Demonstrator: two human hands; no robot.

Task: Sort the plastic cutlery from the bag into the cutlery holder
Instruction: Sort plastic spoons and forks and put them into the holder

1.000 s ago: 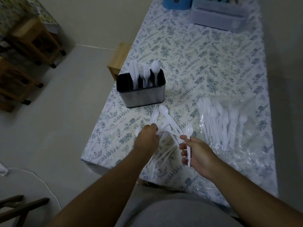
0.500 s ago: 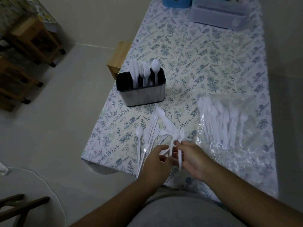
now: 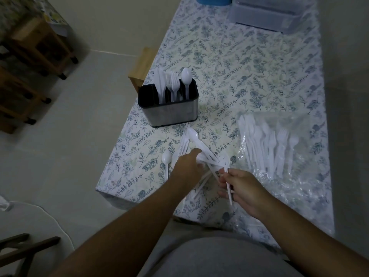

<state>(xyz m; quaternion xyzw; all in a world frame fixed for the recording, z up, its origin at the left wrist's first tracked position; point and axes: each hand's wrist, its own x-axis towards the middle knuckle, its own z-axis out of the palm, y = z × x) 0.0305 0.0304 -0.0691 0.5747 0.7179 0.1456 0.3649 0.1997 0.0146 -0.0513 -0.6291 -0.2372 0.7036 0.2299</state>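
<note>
We noted the cutlery holder standing upright on the table, with knives, forks and 1 spoon standing in separate compartments, so that each type stayed apart. Its leftmost compartment showed nothing.

A loose pile of cutlery lay on the cloth between the holder and the near table edge, presumably tipped out so that pieces could be picked 1 at a time. 1 stray spoon lay just to the left of the pile.

The left hand reached into the pile with its fingers curled round white pieces; we could not tell which type. The right hand pinched 2 thin white handles between thumb and fingers, probably collecting pieces of 1 type before a single transfer to the holder.

The bag lay flat to the right of the pile, with many pieces visible through the clear plastic. We judged the sorting to be at an early stage, since most cutlery remained outside the holder
</note>
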